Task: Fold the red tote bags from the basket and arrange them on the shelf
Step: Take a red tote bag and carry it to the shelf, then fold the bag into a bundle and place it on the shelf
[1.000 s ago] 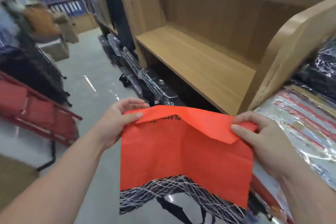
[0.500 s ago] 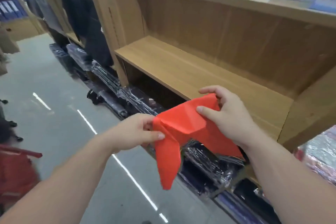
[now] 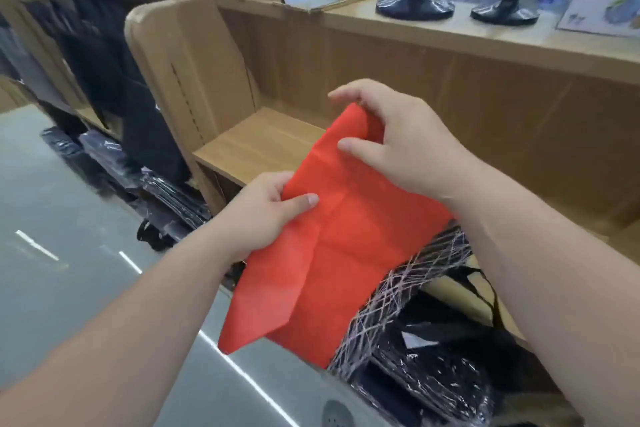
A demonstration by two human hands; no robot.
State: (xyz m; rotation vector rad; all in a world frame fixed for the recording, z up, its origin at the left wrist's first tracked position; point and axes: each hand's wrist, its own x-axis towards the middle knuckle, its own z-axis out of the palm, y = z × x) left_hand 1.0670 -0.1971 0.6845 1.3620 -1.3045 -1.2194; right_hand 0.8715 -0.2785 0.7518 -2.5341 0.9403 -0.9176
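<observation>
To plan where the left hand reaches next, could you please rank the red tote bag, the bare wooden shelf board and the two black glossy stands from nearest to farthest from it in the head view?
1. Red tote bag: in the left hand itself.
2. Bare wooden shelf board: just above.
3. Two black glossy stands: upper right, on top.
</observation>
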